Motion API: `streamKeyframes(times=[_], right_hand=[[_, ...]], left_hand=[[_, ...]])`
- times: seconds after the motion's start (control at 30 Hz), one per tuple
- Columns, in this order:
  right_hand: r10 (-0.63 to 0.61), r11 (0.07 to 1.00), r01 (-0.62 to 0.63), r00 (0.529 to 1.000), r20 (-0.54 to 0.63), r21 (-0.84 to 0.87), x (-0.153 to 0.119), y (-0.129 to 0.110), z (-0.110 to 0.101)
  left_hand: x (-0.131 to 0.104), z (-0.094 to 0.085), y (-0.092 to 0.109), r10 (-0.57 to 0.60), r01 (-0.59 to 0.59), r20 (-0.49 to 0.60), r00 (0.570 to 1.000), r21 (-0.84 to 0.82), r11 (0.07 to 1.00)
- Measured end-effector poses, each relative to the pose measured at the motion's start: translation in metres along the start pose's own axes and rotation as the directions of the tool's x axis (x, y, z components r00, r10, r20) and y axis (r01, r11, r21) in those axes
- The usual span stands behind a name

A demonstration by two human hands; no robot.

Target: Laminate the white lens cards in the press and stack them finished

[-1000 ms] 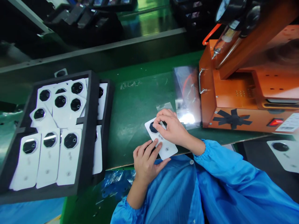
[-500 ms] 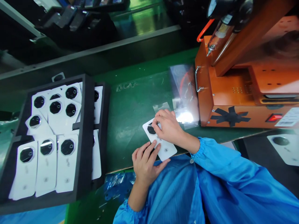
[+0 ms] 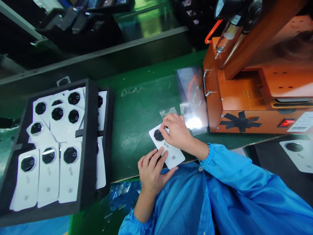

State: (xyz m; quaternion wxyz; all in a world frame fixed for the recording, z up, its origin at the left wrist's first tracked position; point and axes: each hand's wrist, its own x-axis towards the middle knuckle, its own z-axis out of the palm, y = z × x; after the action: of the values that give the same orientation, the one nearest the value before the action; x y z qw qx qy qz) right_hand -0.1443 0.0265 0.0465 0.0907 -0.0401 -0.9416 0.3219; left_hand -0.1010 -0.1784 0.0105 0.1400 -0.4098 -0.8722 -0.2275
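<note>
The two hands worked close to the body, in blue sleeves (image 3: 227,163). The left hand (image 3: 152,171) had its fingers spread, with the tips on the side of a white panel (image 3: 173,159). The right hand (image 3: 177,130) bent over the panel's top end, thumb and finger curled together; I could not tell if they pinched anything. It hid part of the dark eight-sided patch (image 3: 158,135).

The panel lay slanted at the near edge of the green bench (image 3: 139,117). Off to the left, a black tray (image 3: 88,156) held many white panels, some in a messy heap. Another black tray (image 3: 109,114) beside it held more. Past the right hand lay shiny clear sheets (image 3: 190,88), next to a big orange machine (image 3: 228,98). Farther back sat a dark bin (image 3: 102,34).
</note>
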Motion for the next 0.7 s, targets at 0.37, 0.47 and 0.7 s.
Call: streamKeyframes(times=[0.37,0.47,0.7], right_hand=[[-0.021,0.998,0.018,0.999,-0.048,-0.061,-0.001,0.002,0.002],[-0.046,0.994,0.039,0.997,-0.068,-0.102,-0.003,0.004,0.003],[-0.097,0.984,0.08,0.99,-0.099,-0.16,-0.02,-0.003,-0.024]], left_hand=[[0.0,-0.002,0.001,0.0,0.0,0.002,1.0,0.001,1.0],[0.0,-0.002,0.001,0.003,-0.003,0.003,1.0,0.001,1.0],[-0.001,-0.001,0.001,-0.012,0.012,-0.003,1.0,-0.005,1.0]])
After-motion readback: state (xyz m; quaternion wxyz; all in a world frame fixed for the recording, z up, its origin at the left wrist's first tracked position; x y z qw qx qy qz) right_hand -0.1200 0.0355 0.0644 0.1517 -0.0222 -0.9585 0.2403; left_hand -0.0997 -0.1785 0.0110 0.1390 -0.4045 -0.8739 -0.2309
